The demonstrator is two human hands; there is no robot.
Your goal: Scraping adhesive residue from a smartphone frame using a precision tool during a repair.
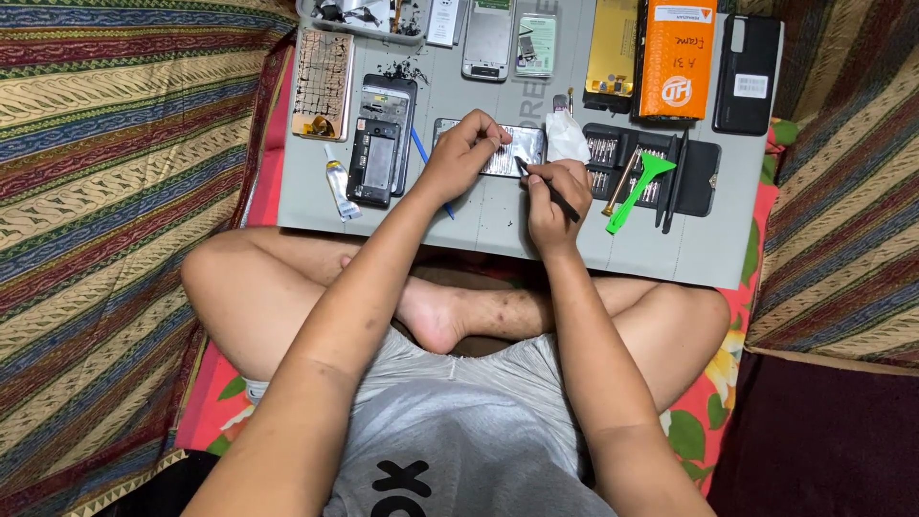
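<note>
Grey work mat [498, 225] covers the low table in front of the crossed legs; I log the shiny phone part [512, 153] lying flat near its middle, long side running left to right. Left hand [464, 153] rests on the part's left end, fingers curled and pressed down on its upper edge, pinning it to the mat. Right hand [553, 196] pinches a thin black tool [550, 190] like a pen, fingers closed together around the shaft, tip touching the part's right portion. White crumpled tissue [567, 139] sits just beside the right hand, and a black tray of screwdriver bits [704, 177] with a green pry tool [639, 187] lies further right. To the left: an opened phone body [378, 158], a small glue tube [338, 187], a blue stick [423, 153] partly under the left forearm. Orange box [678, 57] and other phone shells sit along the far edge. Judgement: the part looks thin, light, stiff and glossy, so likely slippery and easy to crack or bend; best held by its long edges, flat on the mat, without pressing on the middle.
</note>
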